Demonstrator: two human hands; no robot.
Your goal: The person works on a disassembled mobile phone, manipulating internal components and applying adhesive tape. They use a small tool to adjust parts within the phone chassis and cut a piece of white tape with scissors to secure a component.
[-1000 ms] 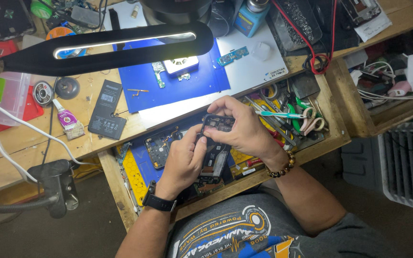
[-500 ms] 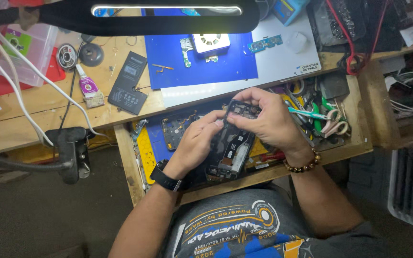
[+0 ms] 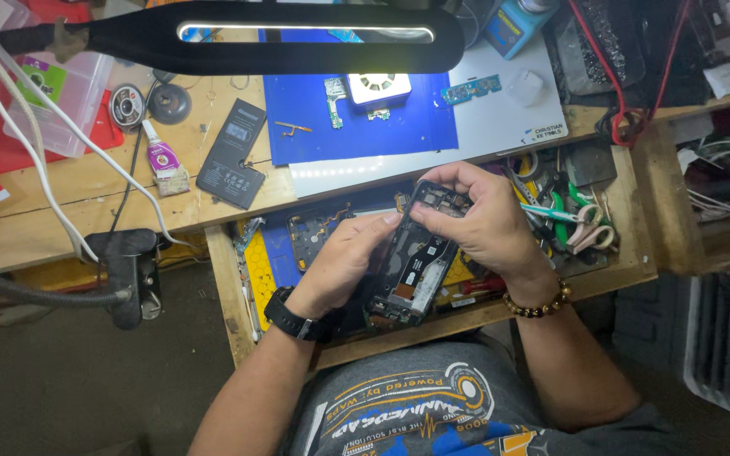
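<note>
We hold an opened phone (image 3: 411, 262), back cover off, over the pulled-out drawer (image 3: 635, 253). Our left hand (image 3: 344, 262) cradles its lower half, fingers curled under the frame and thumb lying along the left edge. Our right hand (image 3: 483, 224) closes over the top end, fingertips (image 3: 420, 213) pinched against the boards near the camera corner; whether they grip a loose part, we cannot tell. Compared with a second ago, the phone sits more upright in our grasp and the right fingers have shifted onto its upper edge, which suggests work has settled on that top section. Beyond our fingertips lies the blue mat (image 3: 356, 127) with small boards; right of the right hand, scissors (image 3: 572, 224).
</note>
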